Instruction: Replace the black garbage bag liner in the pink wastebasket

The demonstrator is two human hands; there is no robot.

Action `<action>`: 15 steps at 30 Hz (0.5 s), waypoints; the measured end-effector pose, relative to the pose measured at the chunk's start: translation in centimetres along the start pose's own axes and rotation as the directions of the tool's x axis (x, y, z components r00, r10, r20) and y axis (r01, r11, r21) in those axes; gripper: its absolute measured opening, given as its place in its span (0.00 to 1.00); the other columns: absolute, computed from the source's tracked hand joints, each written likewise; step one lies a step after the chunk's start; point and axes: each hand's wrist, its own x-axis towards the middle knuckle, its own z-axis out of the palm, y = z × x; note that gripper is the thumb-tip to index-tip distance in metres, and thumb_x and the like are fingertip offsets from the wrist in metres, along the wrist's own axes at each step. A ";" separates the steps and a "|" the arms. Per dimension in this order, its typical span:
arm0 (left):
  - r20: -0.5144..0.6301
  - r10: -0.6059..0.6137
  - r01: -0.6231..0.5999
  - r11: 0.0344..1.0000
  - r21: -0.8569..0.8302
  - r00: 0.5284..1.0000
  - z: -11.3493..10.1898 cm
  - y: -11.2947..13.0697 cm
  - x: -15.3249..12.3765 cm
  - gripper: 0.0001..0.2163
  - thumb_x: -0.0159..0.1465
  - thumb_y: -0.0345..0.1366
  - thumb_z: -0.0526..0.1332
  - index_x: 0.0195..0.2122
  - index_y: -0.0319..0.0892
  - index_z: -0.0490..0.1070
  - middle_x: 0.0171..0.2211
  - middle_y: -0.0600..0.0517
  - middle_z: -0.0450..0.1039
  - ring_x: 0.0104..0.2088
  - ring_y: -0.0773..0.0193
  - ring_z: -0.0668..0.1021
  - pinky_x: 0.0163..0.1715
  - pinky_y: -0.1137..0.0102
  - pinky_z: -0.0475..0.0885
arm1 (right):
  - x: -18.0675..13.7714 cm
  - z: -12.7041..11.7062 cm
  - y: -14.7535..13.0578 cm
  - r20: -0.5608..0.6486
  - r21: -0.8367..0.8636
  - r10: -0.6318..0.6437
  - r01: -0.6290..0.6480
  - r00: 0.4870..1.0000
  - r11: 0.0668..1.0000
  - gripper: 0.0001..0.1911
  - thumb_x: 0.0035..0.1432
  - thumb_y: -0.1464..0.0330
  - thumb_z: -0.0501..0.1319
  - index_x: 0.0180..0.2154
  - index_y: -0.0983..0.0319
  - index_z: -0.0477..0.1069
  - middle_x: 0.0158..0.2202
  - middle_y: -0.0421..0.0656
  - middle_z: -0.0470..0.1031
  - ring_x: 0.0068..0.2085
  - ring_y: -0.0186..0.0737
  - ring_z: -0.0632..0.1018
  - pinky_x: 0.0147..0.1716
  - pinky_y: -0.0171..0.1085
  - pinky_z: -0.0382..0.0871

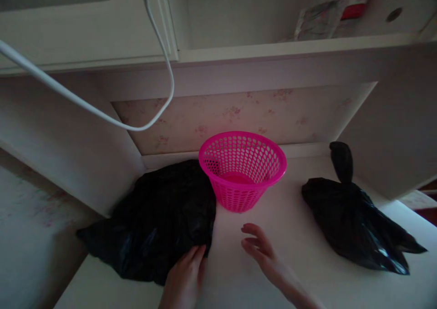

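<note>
A large black plastic bag [153,218] lies spread and bulging on the left of the white surface. My left hand [186,272] is at its lower right edge, fingers together and closed on the plastic; the thumb side is partly hidden. In front of the pink perforated basket [239,193], my right hand [261,250] hovers with bent fingers apart and nothing in them. The basket stands upright against the bag's right side, and no contents show inside. Farther right rests a smaller black plastic bag [355,227], its top twisted into a tail.
A white cable [136,128] hangs in a loop at the upper left. Above the back runs a white shelf [290,49], with clear and red packaging [353,11] on it. White side panels [392,131] flank the white tabletop [283,222], and floral wallpaper [225,118] covers the back.
</note>
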 end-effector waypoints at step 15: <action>-0.407 -0.486 0.553 0.831 0.058 0.773 -10.3 -15.0 1.5 0.31 0.73 0.49 0.45 0.65 0.29 0.68 0.65 0.28 0.68 0.63 0.30 0.72 0.62 0.37 0.65 | 8.8 10.1 -0.3 0.232 0.052 0.063 -0.077 0.971 0.996 0.17 0.46 0.66 0.65 0.41 0.59 0.75 0.25 0.36 0.75 0.23 0.38 0.72 0.24 0.37 0.63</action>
